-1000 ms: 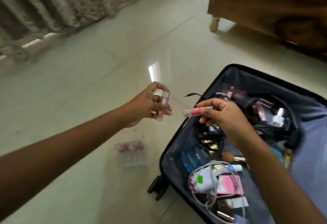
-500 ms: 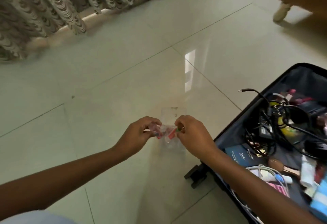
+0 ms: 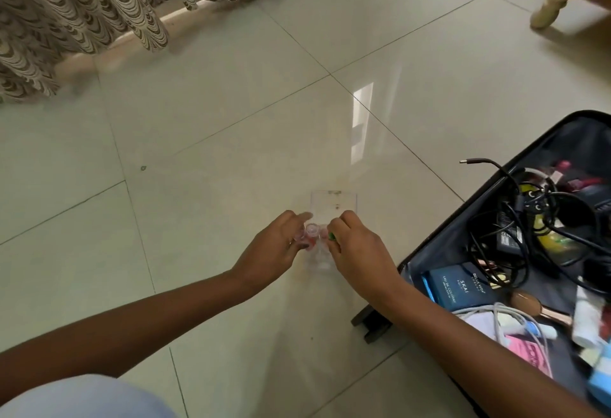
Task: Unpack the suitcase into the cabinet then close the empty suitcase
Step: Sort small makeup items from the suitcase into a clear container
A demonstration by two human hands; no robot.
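A clear plastic organiser (image 3: 334,206) stands on the floor tiles in front of me. My left hand (image 3: 271,252) pinches a small pink-red tube (image 3: 78,231) at its near end, fingers curled round it. My right hand (image 3: 357,252) pinches another small tube with a green tip (image 3: 331,236) on the organiser's right side. The open black suitcase (image 3: 542,140) lies at the right, holding black cables (image 3: 515,206), a blue cologne box (image 3: 459,285), a white cable (image 3: 509,315) and several small cosmetics.
A patterned curtain (image 3: 99,4) hangs along the far left. A wooden furniture leg (image 3: 545,11) stands at the far right corner. The suitcase wheel (image 3: 372,321) sticks out near my right forearm. Glossy floor tiles (image 3: 198,120) stretch between the curtain and me.
Both hands came down from above the suitcase's edge to the clear organiser on the floor, carrying the small tubes. My view has turned left and down.
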